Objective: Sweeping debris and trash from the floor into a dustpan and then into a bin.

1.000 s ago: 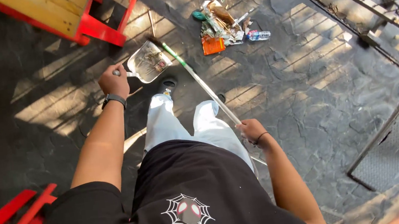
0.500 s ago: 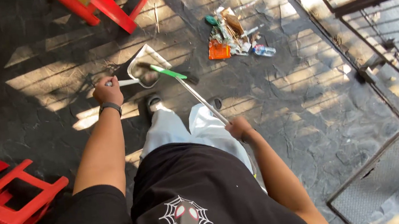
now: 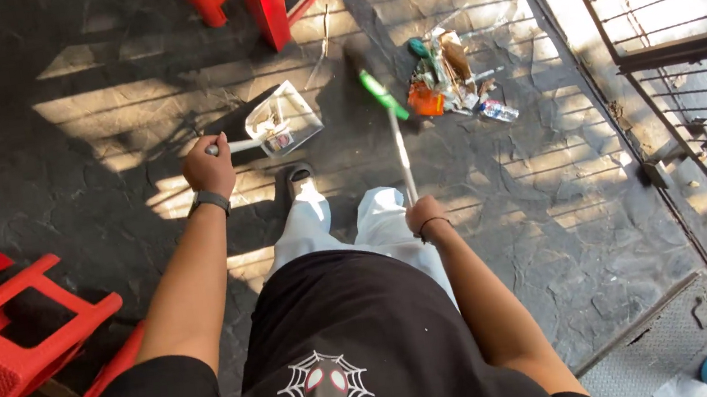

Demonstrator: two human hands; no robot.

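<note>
Dustpan (image 3: 286, 118) beyond left grip (image 3: 208, 165), broom (image 3: 391, 121) in right grip (image 3: 426, 214)

Our outfit from above: black tee, pale trousers, dark shoe.
We wear a black short-sleeved T-shirt (image 3: 362, 334) with a white spider-web print (image 3: 326, 388) on the front, two red-and-white eye shapes inside it. Light, near-white trousers (image 3: 348, 222). Dark slip-on shoe (image 3: 300, 175) on one foot. Dark band watch (image 3: 208, 200) on our left wrist, thin dark bracelet (image 3: 426, 227) on our right. Both arms bare below the sleeves.
</note>
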